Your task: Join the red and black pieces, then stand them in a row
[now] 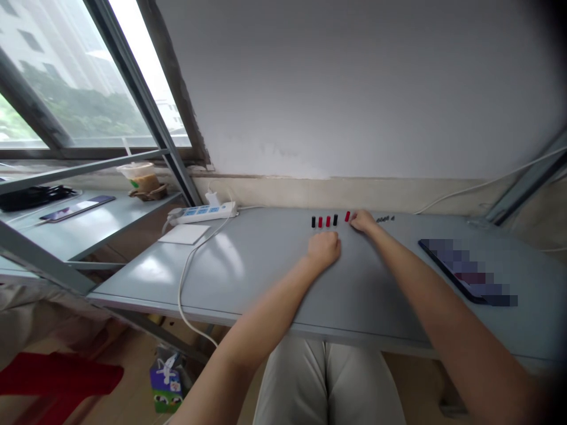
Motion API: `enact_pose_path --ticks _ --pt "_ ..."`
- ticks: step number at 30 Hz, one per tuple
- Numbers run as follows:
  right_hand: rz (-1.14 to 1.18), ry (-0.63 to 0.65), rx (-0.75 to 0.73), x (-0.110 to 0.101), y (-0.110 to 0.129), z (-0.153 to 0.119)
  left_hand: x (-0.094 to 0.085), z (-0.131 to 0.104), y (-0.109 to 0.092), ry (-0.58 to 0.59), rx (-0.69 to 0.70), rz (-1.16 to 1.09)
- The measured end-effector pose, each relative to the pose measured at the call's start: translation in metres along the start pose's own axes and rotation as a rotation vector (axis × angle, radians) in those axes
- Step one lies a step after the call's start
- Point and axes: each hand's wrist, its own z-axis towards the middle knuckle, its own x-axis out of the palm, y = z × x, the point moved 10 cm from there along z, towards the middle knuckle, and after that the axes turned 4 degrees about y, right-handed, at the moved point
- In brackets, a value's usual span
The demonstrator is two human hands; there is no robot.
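Observation:
Several small cylinders stand upright in a row on the grey desk: a black cylinder at the left, two red ones in the middle and another black cylinder at the right. My left hand rests just in front of them, curled into a fist; its inside is hidden. Right of the row, a slightly tilted red cylinder sits at the closed fingertips of my right hand. Beyond that hand lie several tiny dark pieces, too small to name.
A phone or tablet lies at the right, its screen blurred out. At the left are a power strip, a white flat box and a white cable hanging over the front edge. A drink cup stands on the neighbouring desk.

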Motion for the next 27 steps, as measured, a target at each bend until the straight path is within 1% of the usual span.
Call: enact_pose_path --ticks 2,5,8,11,13,17,20,27 --pt "-0.089 0.066 -0.034 -0.003 0.005 -0.003 0.000 -0.002 0.010 0.055 -0.087 0.019" --pt "-0.220 0.157 -0.075 -0.008 0.014 -0.011 -0.001 -0.004 0.019 0.098 -0.159 0.038" --pt "-0.238 0.241 -0.143 -0.008 0.028 -0.023 0.000 -0.005 0.020 0.106 -0.179 0.041" --pt "-0.217 0.292 -0.218 0.001 0.042 -0.034 0.001 -0.005 0.020 0.092 -0.177 0.045" --pt "-0.178 0.264 -0.220 0.005 0.046 -0.037 0.001 -0.005 0.020 0.086 -0.178 0.048" --pt "-0.004 0.123 -0.197 0.009 0.049 -0.036 0.003 -0.005 0.021 0.099 -0.186 0.050" --pt "0.091 0.050 -0.195 0.010 0.052 -0.038 0.002 -0.004 0.019 0.096 -0.173 0.037" --pt "0.141 -0.014 -0.179 0.009 0.058 -0.042 0.001 -0.004 0.016 0.089 -0.150 0.004"
